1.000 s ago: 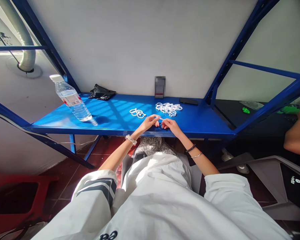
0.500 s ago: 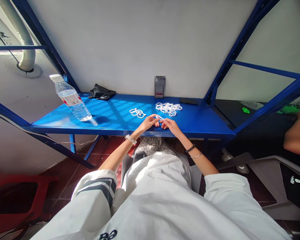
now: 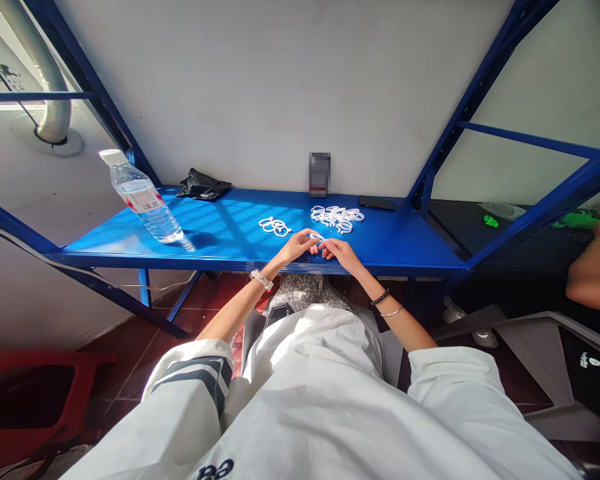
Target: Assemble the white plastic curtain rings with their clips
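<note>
My left hand [image 3: 296, 245] and my right hand [image 3: 343, 253] meet over the front edge of the blue shelf [image 3: 230, 235]. Both pinch one small white plastic ring [image 3: 318, 237] between their fingertips. Just behind my left hand lies a small group of white rings [image 3: 275, 226]. Behind my right hand lies a larger pile of white rings [image 3: 337, 217]. My left wrist carries a watch, my right wrist carries bracelets.
A water bottle [image 3: 143, 199] stands at the shelf's left. A black bag [image 3: 203, 185], a small box [image 3: 319, 174] and a dark phone [image 3: 377, 203] lie along the back wall. Blue frame posts [image 3: 473, 90] rise on both sides. Another person's arm [image 3: 593, 275] shows at right.
The hands have shifted very slightly on the ring, fingertips a little closer together. Nothing else has moved.
</note>
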Demonstrator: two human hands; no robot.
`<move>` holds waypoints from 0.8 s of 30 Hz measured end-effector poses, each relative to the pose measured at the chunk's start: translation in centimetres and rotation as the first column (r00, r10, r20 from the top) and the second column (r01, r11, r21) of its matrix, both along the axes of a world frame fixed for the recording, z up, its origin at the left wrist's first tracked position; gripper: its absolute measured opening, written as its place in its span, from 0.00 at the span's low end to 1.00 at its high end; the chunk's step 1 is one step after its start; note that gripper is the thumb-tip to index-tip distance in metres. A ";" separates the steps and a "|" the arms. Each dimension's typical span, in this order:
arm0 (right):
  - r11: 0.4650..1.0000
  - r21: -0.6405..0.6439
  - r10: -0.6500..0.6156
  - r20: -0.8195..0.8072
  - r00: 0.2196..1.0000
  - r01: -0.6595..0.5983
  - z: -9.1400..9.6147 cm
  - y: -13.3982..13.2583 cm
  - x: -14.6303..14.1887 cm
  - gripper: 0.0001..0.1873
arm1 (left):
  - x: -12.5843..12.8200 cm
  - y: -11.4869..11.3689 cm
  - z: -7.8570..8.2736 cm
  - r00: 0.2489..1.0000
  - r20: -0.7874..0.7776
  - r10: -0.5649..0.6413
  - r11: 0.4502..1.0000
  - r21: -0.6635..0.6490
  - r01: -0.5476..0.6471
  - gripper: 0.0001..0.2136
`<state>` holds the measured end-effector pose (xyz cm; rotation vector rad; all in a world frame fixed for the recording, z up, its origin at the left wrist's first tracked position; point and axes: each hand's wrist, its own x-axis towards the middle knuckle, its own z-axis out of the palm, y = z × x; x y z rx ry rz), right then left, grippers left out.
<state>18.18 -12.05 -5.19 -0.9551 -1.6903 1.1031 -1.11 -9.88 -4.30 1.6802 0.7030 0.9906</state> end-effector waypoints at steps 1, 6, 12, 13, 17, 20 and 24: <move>1.000 -0.001 0.003 0.004 1.000 -0.003 0.0 0.0 0.0 0.31 | 0.0 0.0 0.0 1.000 0.001 0.001 1.000 0.001 -0.001 0.28; 1.000 -0.014 -0.006 0.001 1.000 0.006 -0.1 0.0 0.0 0.31 | 0.0 0.0 -0.1 1.000 0.001 0.009 1.000 0.005 -0.009 0.26; 0.999 -0.040 -0.035 -0.035 0.999 0.034 -0.4 0.2 -0.1 0.31 | 0.0 0.1 -0.2 1.000 0.000 0.010 1.000 0.006 -0.010 0.25; 0.998 -0.044 -0.041 -0.044 0.998 0.039 -0.3 0.2 -0.1 0.30 | 0.0 0.0 -0.2 1.000 -0.002 0.012 1.000 0.013 -0.012 0.24; 0.997 -0.047 -0.065 -0.053 0.996 0.062 -0.2 0.0 -0.2 0.29 | 0.0 0.1 -0.3 1.000 -0.007 0.017 1.000 0.023 -0.017 0.23; 0.998 -0.031 -0.061 -0.036 0.997 0.060 -0.2 -0.1 -0.2 0.29 | 0.0 0.2 -0.5 1.000 0.001 0.023 1.000 0.021 -0.023 0.23; 0.999 -0.026 -0.046 -0.029 0.999 0.045 -0.1 -0.2 -0.2 0.29 | 0.0 0.5 -0.7 1.000 0.016 0.011 1.000 0.007 -0.011 0.22</move>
